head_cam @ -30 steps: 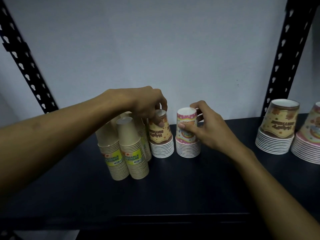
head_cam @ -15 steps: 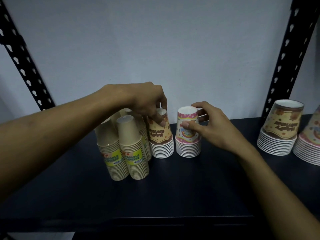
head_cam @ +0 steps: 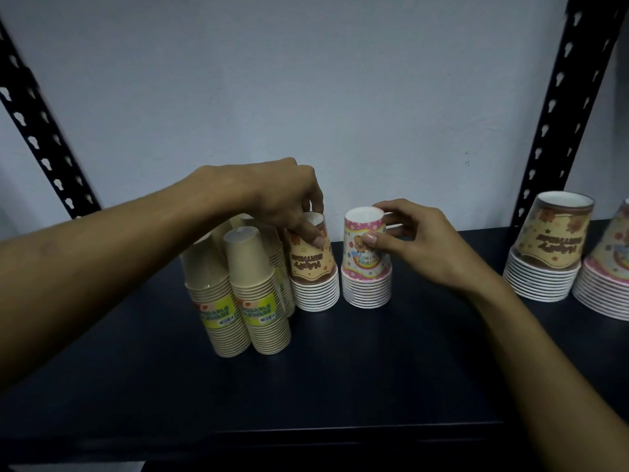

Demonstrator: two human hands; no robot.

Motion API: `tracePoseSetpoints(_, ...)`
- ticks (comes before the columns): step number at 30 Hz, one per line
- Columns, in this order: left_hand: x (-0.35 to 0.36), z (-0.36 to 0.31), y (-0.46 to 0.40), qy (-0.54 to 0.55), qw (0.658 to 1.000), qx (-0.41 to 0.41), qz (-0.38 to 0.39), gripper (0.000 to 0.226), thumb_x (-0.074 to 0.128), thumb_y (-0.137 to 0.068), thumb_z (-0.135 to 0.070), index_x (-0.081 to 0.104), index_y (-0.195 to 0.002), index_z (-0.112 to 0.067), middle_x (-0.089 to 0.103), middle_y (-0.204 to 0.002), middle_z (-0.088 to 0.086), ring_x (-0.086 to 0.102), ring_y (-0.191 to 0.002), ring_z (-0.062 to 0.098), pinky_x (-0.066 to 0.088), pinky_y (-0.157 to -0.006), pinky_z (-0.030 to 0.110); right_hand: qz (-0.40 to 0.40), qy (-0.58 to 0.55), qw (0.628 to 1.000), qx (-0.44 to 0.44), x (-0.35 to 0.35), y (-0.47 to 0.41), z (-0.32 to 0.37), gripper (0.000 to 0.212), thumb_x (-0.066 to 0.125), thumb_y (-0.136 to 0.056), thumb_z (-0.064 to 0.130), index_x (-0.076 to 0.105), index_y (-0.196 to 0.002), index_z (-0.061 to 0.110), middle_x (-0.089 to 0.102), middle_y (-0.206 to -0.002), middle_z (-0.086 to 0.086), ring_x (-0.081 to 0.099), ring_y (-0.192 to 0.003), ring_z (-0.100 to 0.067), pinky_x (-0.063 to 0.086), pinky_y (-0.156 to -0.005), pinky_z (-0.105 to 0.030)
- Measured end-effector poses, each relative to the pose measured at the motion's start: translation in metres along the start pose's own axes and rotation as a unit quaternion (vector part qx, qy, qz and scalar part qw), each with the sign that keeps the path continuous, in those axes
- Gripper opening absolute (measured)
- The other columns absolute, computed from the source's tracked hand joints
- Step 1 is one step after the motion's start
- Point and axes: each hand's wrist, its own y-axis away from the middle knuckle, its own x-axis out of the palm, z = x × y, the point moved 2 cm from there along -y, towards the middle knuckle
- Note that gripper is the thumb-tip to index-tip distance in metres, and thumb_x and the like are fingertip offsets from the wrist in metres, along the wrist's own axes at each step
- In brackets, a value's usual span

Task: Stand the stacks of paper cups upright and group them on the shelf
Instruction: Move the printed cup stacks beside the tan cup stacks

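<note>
Several plain tan cup stacks (head_cam: 253,301) with yellow labels stand upside down in a cluster at the left of the dark shelf (head_cam: 306,386). Right beside them stands a brown-and-yellow patterned cup stack (head_cam: 315,277), and my left hand (head_cam: 286,199) grips its top from above. A small gap to the right stands a pink patterned cup stack (head_cam: 366,274), upright, with my right hand (head_cam: 418,243) holding its upper part between thumb and fingers. Two more patterned stacks, brown (head_cam: 548,253) and pink (head_cam: 609,281), stand at the far right.
Black perforated shelf posts rise at the left (head_cam: 37,131) and right (head_cam: 558,107) against a pale wall. The shelf's front edge (head_cam: 306,434) runs across the bottom of the view.
Both hands have stayed on their stacks. The pink stack has shifted slightly, leaving a small gap beside the brown-and-yellow one. The view has tilted a little.
</note>
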Motion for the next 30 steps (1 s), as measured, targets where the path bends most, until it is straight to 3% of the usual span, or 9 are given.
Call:
tracePoseSetpoints(9,0.0013,0.0017,-0.0003,0.004,1.0,-0.003,0.001,0.058,0.074,-0.078,-0.058,0.07,-0.122,-0.02,0.074,-0.116,-0.002,0.07,-0.101,0.019,0.058,-0.09,0.037,-0.029,0.043,0.999,-0.009,0.0043,-0.0003,-0.0013,0.048,0.078,-0.083,0.034,0.06,-0.125,0.022,0.063,-0.104,0.017,0.067,-0.094,-0.006,0.056,-0.074,-0.019)
tracePoseSetpoints(20,0.0056,0.0047,-0.0011,0.0,1.0,-0.009,-0.002,0.06,0.073,-0.078,-0.061,0.068,-0.122,-0.022,0.071,-0.122,-0.003,0.067,-0.108,0.02,0.056,-0.093,0.042,-0.025,0.056,0.998,-0.004,0.0053,0.0006,-0.0003,0.051,0.076,-0.085,0.034,0.058,-0.131,0.021,0.063,-0.113,0.009,0.065,-0.096,-0.004,0.055,-0.074,-0.018)
tracePoseSetpoints(26,0.005,0.0022,-0.0003,-0.008,1.0,-0.021,0.008,0.064,0.073,-0.079,-0.06,0.064,-0.129,-0.022,0.068,-0.129,-0.002,0.065,-0.114,0.021,0.055,-0.096,0.042,-0.025,0.069,0.997,0.004,0.0057,0.0009,-0.0017,0.06,0.075,-0.084,0.038,0.053,-0.138,0.022,0.062,-0.122,0.006,0.066,-0.105,-0.014,0.06,-0.085,-0.032)
tracePoseSetpoints(30,0.0019,-0.0024,0.0009,-0.021,0.999,-0.037,0.012,0.077,0.071,-0.076,-0.066,0.052,-0.141,-0.029,0.059,-0.141,-0.004,0.06,-0.123,0.023,0.051,-0.102,0.044,-0.028,0.08,0.996,0.012,0.0028,0.0022,-0.0015,0.073,0.075,-0.084,0.042,0.044,-0.147,0.026,0.059,-0.128,0.006,0.063,-0.106,-0.013,0.052,-0.076,-0.022)
